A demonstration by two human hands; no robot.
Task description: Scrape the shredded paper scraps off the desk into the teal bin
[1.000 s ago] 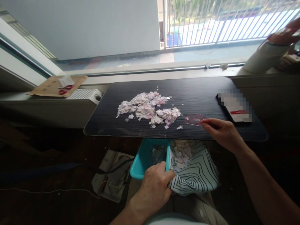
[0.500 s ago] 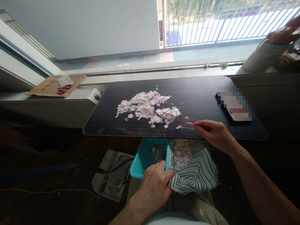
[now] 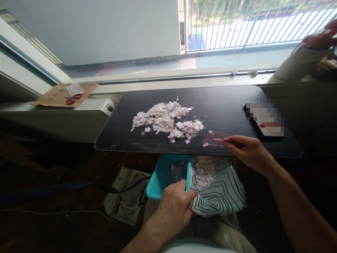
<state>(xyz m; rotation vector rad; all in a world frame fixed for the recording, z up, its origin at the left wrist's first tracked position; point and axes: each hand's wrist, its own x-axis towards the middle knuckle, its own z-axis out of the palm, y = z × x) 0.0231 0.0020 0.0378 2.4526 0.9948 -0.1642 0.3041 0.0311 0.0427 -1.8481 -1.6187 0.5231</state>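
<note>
Left of the fingers (image 3: 233, 141) of the right hand (image 3: 250, 151), clamped on a protractor (image 3: 213, 138), scraps (image 3: 164, 117) lay on the tabletop (image 3: 223, 105); the left hand (image 3: 176, 202) clamped its fingers on tub (image 3: 157, 181) and cloth (image 3: 222, 196).

Here's the dark, wood-grained counter (image 3: 226, 102), rounded at its corners, and what a scatter of paper scraps (image 3: 163, 116) across its middle! One broad heap at centre-left, a smaller clump pressed up to its near right side, loose squares straying around both. Over to the right, a flat dark-edged object (image 3: 265, 117), its top masked by blur. Between, close to the near edge, a clear pinkish protractor (image 3: 216, 135); whether it lies fully flat, can't tell! Far left now, the window ledge (image 3: 15, 110) carries a brown envelope (image 3: 54, 97), red-handled scissors (image 3: 70, 102) on top. Down on the dark floor (image 3: 79, 232), an open box (image 3: 127, 196), near left.
</note>
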